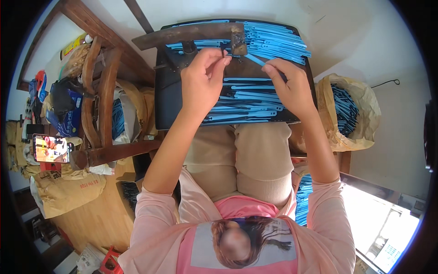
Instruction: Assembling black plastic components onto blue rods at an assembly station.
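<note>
My right hand point(291, 86) pinches the near end of a blue flat strip point(256, 59) between thumb and fingers. The strip's far end reaches under the block at the end of a worn brown lever arm point(191, 35). To the left of that block, my left hand point(200, 80) is closed in a pinch on a small dark thin piece point(223, 50), too small to name. Beyond the hands lies a pile of blue strips point(273, 39) with holes in their ends. A second pile of blue and black strips point(251, 100) lies nearer my lap on the black tabletop point(169, 105).
On the right stands an open paper sack point(365, 123) full of strips. A wooden chair frame point(109, 91), another sack point(68, 192) and a lit phone point(51, 148) are on the left. More strips point(303, 198) show by my right hip, near a bright window point(378, 219).
</note>
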{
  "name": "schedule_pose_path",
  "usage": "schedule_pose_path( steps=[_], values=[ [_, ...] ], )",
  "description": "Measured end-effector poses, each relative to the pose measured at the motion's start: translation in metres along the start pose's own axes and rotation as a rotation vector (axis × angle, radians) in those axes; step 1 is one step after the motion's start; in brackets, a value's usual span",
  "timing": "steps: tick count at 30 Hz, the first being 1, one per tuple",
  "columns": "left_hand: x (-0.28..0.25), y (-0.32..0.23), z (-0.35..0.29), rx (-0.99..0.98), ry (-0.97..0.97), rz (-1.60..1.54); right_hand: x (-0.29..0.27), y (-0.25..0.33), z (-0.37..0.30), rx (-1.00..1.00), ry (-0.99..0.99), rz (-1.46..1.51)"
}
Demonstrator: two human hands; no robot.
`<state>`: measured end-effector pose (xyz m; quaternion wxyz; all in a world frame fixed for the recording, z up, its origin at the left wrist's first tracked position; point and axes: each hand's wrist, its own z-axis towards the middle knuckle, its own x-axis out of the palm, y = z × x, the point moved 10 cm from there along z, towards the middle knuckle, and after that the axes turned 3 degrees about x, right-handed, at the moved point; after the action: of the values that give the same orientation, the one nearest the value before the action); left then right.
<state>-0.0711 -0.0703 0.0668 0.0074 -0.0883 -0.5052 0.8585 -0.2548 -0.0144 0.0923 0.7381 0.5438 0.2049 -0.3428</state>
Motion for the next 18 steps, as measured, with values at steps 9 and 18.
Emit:
schedule_pose_path(
  steps=[9,18],
  values=[
    [0.011,0.004,-0.001,-0.076,0.052,-0.032,0.006,0.004,0.003,-0.090,-0.077,0.144],
    [0.003,0.007,0.006,0.006,0.019,0.080,0.004,0.010,0.015,-0.147,-0.078,0.064]
  ],
)
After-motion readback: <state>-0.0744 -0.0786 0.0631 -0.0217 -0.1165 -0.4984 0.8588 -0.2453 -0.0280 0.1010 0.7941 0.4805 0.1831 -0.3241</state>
